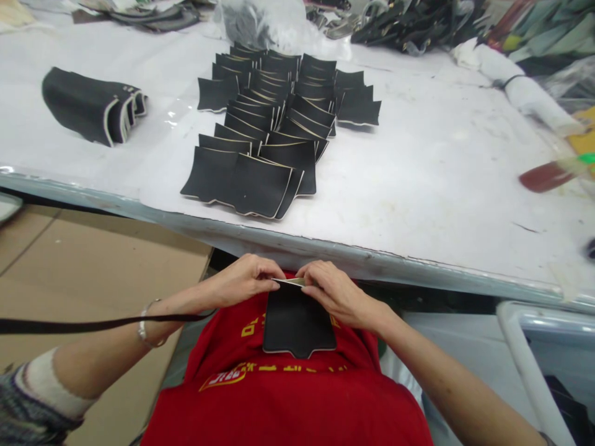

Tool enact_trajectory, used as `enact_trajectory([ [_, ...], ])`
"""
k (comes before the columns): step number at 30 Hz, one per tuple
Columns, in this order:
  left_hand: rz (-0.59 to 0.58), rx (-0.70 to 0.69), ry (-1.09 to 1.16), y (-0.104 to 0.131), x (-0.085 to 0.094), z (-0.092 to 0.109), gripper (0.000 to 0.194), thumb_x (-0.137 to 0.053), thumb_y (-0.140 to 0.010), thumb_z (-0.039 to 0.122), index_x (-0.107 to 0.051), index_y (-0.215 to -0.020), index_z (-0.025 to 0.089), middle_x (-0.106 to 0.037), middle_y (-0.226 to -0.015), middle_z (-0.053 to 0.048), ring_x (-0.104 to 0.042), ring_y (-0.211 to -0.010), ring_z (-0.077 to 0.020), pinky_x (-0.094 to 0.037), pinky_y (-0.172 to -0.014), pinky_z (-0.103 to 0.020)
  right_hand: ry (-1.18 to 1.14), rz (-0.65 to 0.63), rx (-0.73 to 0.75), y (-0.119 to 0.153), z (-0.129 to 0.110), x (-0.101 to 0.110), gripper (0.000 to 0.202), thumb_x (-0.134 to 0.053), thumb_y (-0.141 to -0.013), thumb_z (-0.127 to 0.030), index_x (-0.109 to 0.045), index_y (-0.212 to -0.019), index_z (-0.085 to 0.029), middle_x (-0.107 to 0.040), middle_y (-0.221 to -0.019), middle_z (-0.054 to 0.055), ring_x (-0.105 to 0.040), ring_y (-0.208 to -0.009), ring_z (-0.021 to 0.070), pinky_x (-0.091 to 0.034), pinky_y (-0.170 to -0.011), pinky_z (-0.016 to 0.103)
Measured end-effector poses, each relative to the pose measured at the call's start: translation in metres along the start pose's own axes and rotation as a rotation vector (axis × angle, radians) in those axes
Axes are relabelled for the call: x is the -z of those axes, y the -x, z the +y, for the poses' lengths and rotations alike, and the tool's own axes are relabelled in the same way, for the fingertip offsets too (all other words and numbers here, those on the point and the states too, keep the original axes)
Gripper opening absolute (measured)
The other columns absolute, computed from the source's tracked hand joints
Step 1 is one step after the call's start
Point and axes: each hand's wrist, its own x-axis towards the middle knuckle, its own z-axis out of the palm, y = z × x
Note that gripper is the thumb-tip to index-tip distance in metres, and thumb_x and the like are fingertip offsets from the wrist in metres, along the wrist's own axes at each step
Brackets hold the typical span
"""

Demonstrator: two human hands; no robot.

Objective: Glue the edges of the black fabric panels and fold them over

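Note:
A black leather-like piece (300, 322) with a pale edge and a small tab at its bottom hangs against the red apron (288, 402). My left hand (248, 279) pinches its top left corner, and my right hand (332, 291) grips the top right corner. Between the fingertips the top edge is slightly parted, showing a light inner side. On the table, many similar black pieces (242, 179) stand in overlapping rows beyond my hands. A folded stack of black pieces (79, 105) lies at the far left.
The white table (418, 186) has its front edge just beyond my hands. Plastic wrapping (246, 21) and black straps (409, 25) lie at the back. A white roll (525, 93) and a red-handled tool (546, 176) are at right; a white bin (515, 347) stands lower right.

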Motion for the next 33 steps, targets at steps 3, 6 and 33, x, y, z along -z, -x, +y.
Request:
enact_trajectory([
  [3,-0.006,0.012,0.010,-0.001,0.000,0.001,0.018,-0.058,-0.082,0.019,-0.073,-0.091,0.015,-0.070,-0.082,0.001,-0.061,-0.076,-0.0127,-0.041,-0.069,-0.019,-0.028,-0.003,-0.030,-0.001,0.001,0.000,0.014,-0.054,-0.093,-0.012,-0.050,-0.082,-0.019,-0.063,-0.095,0.005,-0.054,-0.085,0.0181,-0.041,-0.079,0.031],
  [6,-0.003,0.018,0.010,-0.003,-0.001,0.000,0.019,-0.057,-0.079,0.015,-0.073,-0.090,0.015,-0.069,-0.080,0.001,-0.060,-0.074,-0.0120,-0.041,-0.068,-0.019,-0.049,-0.002,-0.056,-0.002,0.003,0.000,0.014,-0.054,-0.093,-0.012,-0.050,-0.082,-0.019,-0.060,-0.086,0.003,-0.051,-0.076,0.0161,-0.039,-0.071,0.028],
  [33,0.021,-0.090,-0.255,-0.016,-0.027,0.012,0.029,-0.049,-0.095,0.025,-0.068,-0.076,0.015,-0.058,-0.074,-0.001,-0.054,-0.070,-0.0131,-0.033,-0.063,-0.024,0.124,0.172,0.085,0.005,0.023,-0.029,0.017,-0.046,-0.099,-0.025,-0.046,-0.083,-0.020,-0.057,-0.078,0.004,-0.050,-0.072,0.0193,-0.038,-0.074,0.033],
])
